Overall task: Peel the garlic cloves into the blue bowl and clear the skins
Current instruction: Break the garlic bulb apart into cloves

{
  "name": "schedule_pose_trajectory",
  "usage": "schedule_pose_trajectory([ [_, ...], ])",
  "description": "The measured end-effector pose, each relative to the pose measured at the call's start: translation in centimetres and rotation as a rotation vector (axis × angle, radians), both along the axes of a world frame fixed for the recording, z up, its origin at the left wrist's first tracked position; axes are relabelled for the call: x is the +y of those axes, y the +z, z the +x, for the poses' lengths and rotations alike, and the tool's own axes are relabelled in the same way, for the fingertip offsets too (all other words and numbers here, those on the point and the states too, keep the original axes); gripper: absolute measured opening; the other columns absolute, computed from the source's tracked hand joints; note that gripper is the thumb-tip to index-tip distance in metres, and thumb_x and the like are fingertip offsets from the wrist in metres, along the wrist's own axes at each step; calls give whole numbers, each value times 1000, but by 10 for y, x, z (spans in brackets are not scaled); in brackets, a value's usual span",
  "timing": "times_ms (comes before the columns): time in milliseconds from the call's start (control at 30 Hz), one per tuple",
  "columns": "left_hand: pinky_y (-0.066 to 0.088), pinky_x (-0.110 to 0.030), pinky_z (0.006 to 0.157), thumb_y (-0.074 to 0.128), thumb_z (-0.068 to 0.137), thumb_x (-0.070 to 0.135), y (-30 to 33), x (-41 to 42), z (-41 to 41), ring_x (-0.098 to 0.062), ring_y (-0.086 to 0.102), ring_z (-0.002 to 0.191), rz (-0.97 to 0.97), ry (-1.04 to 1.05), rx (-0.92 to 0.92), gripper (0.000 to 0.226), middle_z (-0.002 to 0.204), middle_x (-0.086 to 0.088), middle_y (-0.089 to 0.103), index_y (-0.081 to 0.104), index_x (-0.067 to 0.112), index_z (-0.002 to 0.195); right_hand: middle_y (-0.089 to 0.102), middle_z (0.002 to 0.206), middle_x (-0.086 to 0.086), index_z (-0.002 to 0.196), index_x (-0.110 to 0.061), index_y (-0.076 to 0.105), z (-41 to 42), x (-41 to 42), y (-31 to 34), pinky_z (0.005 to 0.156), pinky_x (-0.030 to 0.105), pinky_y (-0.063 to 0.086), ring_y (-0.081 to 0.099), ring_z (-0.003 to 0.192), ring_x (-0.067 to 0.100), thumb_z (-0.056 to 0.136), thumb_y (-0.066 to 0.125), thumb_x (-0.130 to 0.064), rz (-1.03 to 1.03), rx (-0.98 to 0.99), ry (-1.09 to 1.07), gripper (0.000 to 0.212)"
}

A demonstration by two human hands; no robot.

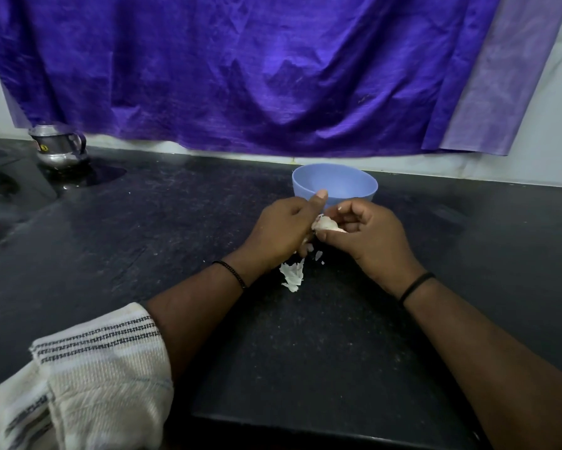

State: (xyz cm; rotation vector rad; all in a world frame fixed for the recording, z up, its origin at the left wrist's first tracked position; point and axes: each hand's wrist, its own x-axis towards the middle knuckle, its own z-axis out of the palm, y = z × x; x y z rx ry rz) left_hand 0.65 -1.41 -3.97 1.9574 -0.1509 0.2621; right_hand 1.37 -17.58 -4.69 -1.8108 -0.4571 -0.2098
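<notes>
While the bowl [334,185] shows no cloves, peeling looks barely begun.
Just in front of the bowl, the left hand [281,232] and right hand [367,237] both pinch the garlic [326,225], fingers curled round it. A few skins [293,274] lie on the counter [143,222] nearer the person, not yet cleared; most of the job seems left.
</notes>
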Motion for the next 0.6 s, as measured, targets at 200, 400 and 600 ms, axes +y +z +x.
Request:
schedule_pose_trajectory([
  [200, 48, -28, 49, 54, 98, 46, -1, 1, 2, -14, 60, 50, 104, -67, 66, 42, 65, -8, 68, 63, 5, 92, 71, 91, -2, 97, -26, 62, 0, 2, 3, 79, 30, 58, 69, 78, 10, 70, 85, 0, 7, -94, -32, 44],
  [400, 33, -17, 39, 45, 106, 32, 2, 0, -2, -13, 45, 40, -84, -98, 100, 42, 67, -11, 60, 58, -8, 104, 72, 98, 0, 102, -18, 63, 0, 2, 1, 79, 26, 58, 71, 86, 13, 76, 84, -9, -10, -67, -14, 34],
  [600, 35, -17, 40, 39, 107, 28, 2, -4, -4, -4, 41, 42, -151, -139, 89, 31, 66, -4, 48, 54, 1, 103, 70, 83, 6, 107, -22, 59, 1, 3, -2, 70, 44, 56, 62, 70, 12, 93, 65, -36, -267, -53, -12, 20],
])
